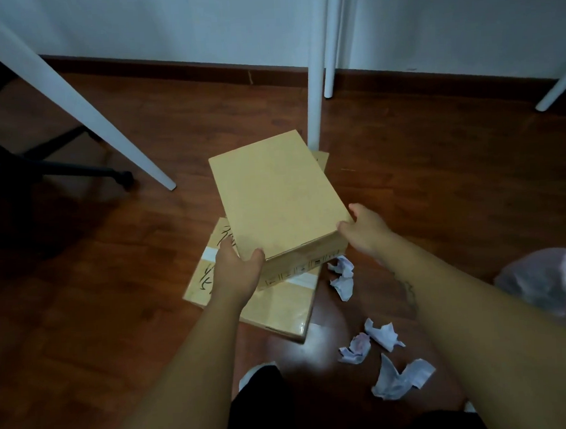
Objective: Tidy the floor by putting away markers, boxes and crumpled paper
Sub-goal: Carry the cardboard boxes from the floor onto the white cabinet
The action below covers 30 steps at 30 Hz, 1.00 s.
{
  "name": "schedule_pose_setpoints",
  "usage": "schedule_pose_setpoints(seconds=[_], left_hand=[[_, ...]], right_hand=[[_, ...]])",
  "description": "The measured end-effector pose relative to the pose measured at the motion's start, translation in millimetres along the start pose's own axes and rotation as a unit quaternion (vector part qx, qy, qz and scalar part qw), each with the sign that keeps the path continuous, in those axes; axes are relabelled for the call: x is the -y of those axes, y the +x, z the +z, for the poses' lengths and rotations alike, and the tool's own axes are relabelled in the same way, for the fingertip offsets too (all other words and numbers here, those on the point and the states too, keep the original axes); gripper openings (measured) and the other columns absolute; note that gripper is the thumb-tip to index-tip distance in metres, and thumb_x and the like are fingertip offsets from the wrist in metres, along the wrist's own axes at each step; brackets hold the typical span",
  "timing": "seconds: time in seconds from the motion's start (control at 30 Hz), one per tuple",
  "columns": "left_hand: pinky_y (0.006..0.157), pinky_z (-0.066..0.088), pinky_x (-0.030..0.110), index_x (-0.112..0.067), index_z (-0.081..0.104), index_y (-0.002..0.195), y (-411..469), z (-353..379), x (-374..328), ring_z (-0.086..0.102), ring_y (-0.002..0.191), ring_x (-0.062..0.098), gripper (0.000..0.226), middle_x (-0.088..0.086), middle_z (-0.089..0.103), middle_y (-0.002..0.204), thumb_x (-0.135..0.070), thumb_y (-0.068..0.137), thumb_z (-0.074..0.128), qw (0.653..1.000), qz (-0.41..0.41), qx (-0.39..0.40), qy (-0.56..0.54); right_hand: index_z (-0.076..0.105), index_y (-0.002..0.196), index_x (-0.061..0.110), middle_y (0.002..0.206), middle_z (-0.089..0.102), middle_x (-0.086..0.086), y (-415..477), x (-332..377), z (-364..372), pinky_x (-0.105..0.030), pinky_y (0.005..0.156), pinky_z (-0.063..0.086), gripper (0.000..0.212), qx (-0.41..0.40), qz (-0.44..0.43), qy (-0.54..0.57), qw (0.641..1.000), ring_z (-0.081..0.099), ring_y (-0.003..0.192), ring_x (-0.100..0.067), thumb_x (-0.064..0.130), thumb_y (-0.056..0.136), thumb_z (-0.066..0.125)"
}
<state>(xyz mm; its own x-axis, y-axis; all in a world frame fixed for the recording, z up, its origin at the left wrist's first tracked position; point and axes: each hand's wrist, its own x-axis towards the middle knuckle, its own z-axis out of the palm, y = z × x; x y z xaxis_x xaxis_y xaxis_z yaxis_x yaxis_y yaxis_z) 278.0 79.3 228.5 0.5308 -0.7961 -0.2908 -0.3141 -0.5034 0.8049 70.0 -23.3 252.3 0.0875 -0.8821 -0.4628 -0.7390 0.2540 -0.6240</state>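
A plain brown cardboard box (277,194) sits on top of a flatter taped box (281,310) with black scribbles, on the wooden floor. My left hand (237,273) grips the upper box's near left corner, thumb on its top. At its near right corner my right hand (363,229) holds it, fingers curled round the edge. Several crumpled paper pieces lie to the right of the boxes: one (343,275) beside the lower box, others nearer me (383,336) (399,378). No markers are in view.
A white table leg (313,89) stands just behind the boxes, another slanted one (104,125) at the left. A black office chair base (57,168) is at far left. A pinkish bag-lined bin (557,283) sits at the right edge. My knees are at the bottom.
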Motion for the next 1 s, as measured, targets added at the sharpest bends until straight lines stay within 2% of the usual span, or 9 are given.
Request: schedule_pose_setpoints(seconds=[0.13,0.23,0.37,0.43,0.57,0.8,0.87,1.0], left_hand=[[0.08,0.039,0.026,-0.018,0.05,0.129,15.8,10.9,11.1,0.054,0.095,0.013,0.04,-0.01,0.054,0.106,-0.028,0.092,0.062,0.999,-0.036,0.005,-0.021],[0.083,0.044,0.03,-0.016,0.052,0.13,24.7,18.3,18.6,0.059,0.101,0.018,0.043,-0.009,0.059,0.105,-0.032,0.092,0.063,0.996,-0.075,-0.002,-0.056],[0.085,0.047,0.032,-0.022,0.054,0.125,30.4,25.7,21.9,0.059,0.1,0.014,0.038,-0.014,0.059,0.1,-0.038,0.092,0.064,0.988,-0.099,-0.012,-0.115],[0.089,0.05,0.035,-0.027,0.054,0.124,31.2,28.0,25.2,0.059,0.101,0.012,0.038,-0.014,0.061,0.105,-0.042,0.091,0.064,0.98,-0.122,-0.009,-0.155],[0.098,0.052,0.044,-0.026,0.06,0.129,33.4,31.3,32.5,0.063,0.109,0.015,0.045,-0.008,0.067,0.119,-0.042,0.088,0.068,0.962,-0.151,-0.006,-0.229],[0.098,0.048,0.049,-0.03,0.06,0.13,39.0,16.7,22.1,0.06,0.111,0.022,0.045,-0.009,0.066,0.121,-0.042,0.088,0.068,0.945,-0.19,-0.005,-0.266],[0.099,0.049,0.05,-0.03,0.061,0.129,36.2,12.4,18.0,0.061,0.113,0.022,0.045,-0.009,0.067,0.12,-0.042,0.086,0.069,0.944,-0.186,-0.009,-0.271],[0.092,0.052,0.056,-0.027,0.064,0.122,22.5,-7.9,7.3,0.06,0.111,0.027,0.035,-0.002,0.067,0.119,-0.037,0.089,0.068,0.944,-0.189,-0.004,-0.271]], right_hand=[[0.045,0.138,0.006,0.135,0.054,-0.012,26.2,-6.9,13.2,-0.037,0.093,0.043,0.044,0.007,0.028,0.071,0.997,0.052,0.118,-0.029,0.024,0.098,0.048],[0.049,0.135,0.009,0.128,0.058,-0.009,40.9,-6.0,19.5,-0.033,0.084,0.044,0.041,0.003,0.047,0.143,0.989,0.054,0.103,-0.022,0.024,0.097,0.049],[0.057,0.112,0.017,0.115,0.063,-0.005,56.2,-7.3,25.9,-0.042,0.091,0.053,0.022,0.007,0.087,0.218,0.972,0.059,0.098,-0.022,0.03,0.095,0.055],[0.057,0.108,0.019,0.114,0.065,-0.005,59.4,-9.1,29.5,-0.042,0.089,0.054,0.021,0.021,0.102,0.263,0.959,0.062,0.098,-0.021,0.035,0.094,0.059],[0.057,0.117,0.018,0.115,0.064,-0.003,59.9,-12.4,36.0,-0.039,0.082,0.051,0.031,0.031,0.108,0.312,0.943,0.061,0.102,-0.022,0.036,0.093,0.061],[0.054,0.13,0.022,0.123,0.063,0.001,44.5,-6.9,35.7,-0.046,0.097,0.047,0.04,0.042,0.104,0.33,0.937,0.059,0.11,-0.022,0.034,0.093,0.062],[0.051,0.133,0.024,0.124,0.062,0.002,37.4,-0.3,33.7,-0.047,0.097,0.046,0.042,0.042,0.1,0.335,0.936,0.058,0.112,-0.022,0.033,0.093,0.062],[0.05,0.136,0.027,0.114,0.061,0.005,9.7,16.6,21.1,-0.043,0.088,0.047,0.041,0.038,0.071,0.324,0.943,0.057,0.099,-0.017,0.028,0.096,0.058]])
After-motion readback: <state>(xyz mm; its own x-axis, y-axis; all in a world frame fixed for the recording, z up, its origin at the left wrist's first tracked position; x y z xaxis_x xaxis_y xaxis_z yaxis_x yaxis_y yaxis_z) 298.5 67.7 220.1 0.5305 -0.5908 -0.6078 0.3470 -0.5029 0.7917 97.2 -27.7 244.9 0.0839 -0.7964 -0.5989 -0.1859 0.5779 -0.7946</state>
